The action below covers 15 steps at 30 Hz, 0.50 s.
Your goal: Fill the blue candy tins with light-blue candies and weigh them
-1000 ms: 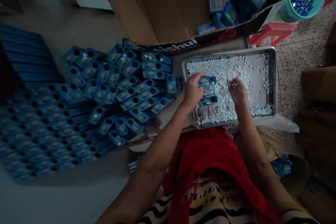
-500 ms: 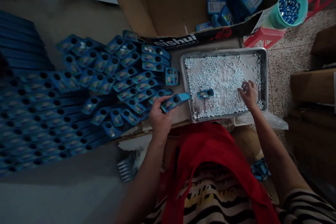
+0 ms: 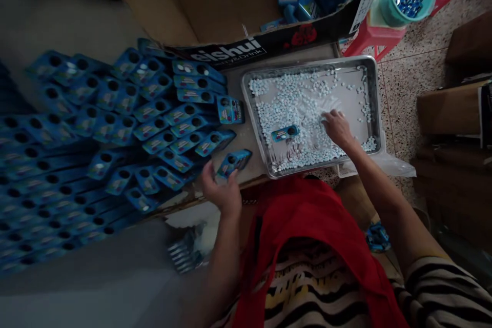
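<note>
My left hand [image 3: 221,189] is at the table's front edge with thumb and fingers apart, close against a small blue box [image 3: 233,162] with a round hole in its top. It does not look gripped. Over the metal tray [image 3: 254,138], my right hand [image 3: 338,127] has its fingers bunched together, tips down at the small pale-blue pellets [image 3: 284,97]. Whether pellets are between those fingertips is hidden. Another blue box [image 3: 285,133] lies on the pellets in the tray, with white showing in its opening.
Many blue boxes [image 3: 154,128] with round holes crowd the left. Behind the tray stands a large cardboard carton [image 3: 230,54] holding more blue packs. A teal bucket [image 3: 392,10] of shiny blue pieces rests on a red stool [image 3: 380,36] at the back right.
The view has shifted, sliding things leftward. My left hand has let go of its blue box and drawn back towards me. My right hand has moved left over the pellets.
</note>
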Each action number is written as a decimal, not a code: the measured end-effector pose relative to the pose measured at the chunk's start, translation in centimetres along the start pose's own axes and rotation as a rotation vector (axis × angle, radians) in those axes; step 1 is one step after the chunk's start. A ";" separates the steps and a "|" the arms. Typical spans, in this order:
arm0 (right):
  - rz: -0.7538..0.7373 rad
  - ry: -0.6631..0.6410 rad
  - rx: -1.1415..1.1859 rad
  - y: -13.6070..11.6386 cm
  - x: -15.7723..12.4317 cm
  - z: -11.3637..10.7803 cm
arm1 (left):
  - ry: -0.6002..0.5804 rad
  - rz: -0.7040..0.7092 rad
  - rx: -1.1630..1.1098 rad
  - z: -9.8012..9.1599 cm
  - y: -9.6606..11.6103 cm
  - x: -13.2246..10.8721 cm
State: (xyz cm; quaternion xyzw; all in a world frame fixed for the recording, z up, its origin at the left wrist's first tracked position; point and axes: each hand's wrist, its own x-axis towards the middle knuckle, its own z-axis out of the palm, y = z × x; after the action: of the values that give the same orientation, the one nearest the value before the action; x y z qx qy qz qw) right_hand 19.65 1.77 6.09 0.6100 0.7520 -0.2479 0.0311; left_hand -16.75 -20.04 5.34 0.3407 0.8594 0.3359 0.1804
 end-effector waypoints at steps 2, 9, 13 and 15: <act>0.073 0.012 0.109 1.5 -2.6 -0.6 | 0.008 0.182 0.107 -1.2 1.6 -0.6; 0.464 -0.047 -0.089 5.2 -10.0 -1.1 | -0.469 0.490 0.027 6.0 8.2 2.8; 0.576 -0.160 -0.082 0.1 -10.3 1.0 | -0.705 0.417 0.020 10.9 9.0 5.4; 0.620 -0.163 -0.005 -2.7 -9.0 2.1 | -0.743 0.383 0.014 11.8 8.3 6.3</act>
State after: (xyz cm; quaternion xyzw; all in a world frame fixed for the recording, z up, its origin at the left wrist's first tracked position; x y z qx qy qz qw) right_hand 18.83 -7.54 8.30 0.7882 0.5258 -0.2729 0.1668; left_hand -10.89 -5.72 2.28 0.5937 0.6591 0.2119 0.4102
